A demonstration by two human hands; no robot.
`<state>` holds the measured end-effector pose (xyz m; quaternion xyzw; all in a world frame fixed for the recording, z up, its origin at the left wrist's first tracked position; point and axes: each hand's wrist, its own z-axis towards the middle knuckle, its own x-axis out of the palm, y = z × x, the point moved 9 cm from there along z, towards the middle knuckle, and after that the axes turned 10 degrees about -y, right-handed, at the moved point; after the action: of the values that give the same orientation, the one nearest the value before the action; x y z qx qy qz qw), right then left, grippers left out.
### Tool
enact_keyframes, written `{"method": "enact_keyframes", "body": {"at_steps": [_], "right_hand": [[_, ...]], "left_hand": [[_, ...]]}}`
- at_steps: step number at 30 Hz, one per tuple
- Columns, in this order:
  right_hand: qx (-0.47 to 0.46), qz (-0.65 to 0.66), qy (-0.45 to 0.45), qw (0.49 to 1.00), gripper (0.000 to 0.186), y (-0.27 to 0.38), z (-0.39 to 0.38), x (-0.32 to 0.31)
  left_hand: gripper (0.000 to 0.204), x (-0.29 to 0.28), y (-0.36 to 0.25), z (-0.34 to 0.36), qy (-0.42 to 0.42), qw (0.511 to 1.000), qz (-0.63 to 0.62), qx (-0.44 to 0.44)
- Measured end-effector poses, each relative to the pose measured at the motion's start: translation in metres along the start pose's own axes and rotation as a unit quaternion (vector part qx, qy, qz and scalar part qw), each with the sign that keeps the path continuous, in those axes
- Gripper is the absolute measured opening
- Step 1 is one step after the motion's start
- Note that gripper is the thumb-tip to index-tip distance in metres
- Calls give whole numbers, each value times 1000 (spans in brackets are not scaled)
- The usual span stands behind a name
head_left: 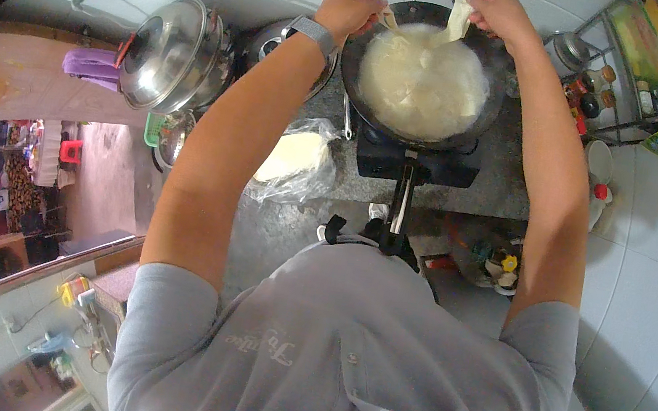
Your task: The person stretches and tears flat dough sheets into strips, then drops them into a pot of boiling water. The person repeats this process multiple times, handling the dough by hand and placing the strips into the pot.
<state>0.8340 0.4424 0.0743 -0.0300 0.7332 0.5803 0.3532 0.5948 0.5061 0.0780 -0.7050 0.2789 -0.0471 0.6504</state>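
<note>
Grey stone surface (pixel 346 178) is carrying a bagged pale slab (pixel 292 157), seemingly dough left to use; my left hand (pixel 351 13) and right hand (pixel 498 14) are pinching soft strip ends (pixel 459 21) above the wok (pixel 496 90), where some pieces (pixel 413 99) are apparently already lying in cloudy liquid (pixel 385 69).

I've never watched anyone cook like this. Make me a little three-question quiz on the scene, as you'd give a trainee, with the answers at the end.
1. Fill in the blank: the left hand and right hand hold pale dough over the ____.
2. True or false: the watch is on the right wrist.
3. Multiple choice: where in the picture is the big lidded pot? A: right; B: centre; C: left.

Key:
1. Wok.
2. False; the watch is on the left wrist.
3. C.
</note>
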Motion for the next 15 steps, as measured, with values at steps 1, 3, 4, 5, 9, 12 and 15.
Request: {"method": "enact_keyframes", "body": {"at_steps": [1,3,4,5,9,12,15], "right_hand": [[-32,-13,-2,999,21,-5,6,5],[-97,-40,-4,995,20,-13,16,15],[-141,-50,-7,989,17,-12,18,16],[-181,-84,-26,979,17,-2,15,16],[-254,-199,-99,941,16,27,-6,16],[-260,-307,-69,913,16,14,-17,30],[-250,-442,24,861,18,-24,-27,52]], "left_hand": [[21,0,6,5,15,1000,27,3],[21,5,12,12,24,997,75,15],[22,8,13,15,18,995,97,25],[22,8,17,17,8,992,120,32],[25,17,24,32,2,948,288,136],[27,45,27,25,18,839,465,281],[26,76,54,17,72,805,531,254]]}}
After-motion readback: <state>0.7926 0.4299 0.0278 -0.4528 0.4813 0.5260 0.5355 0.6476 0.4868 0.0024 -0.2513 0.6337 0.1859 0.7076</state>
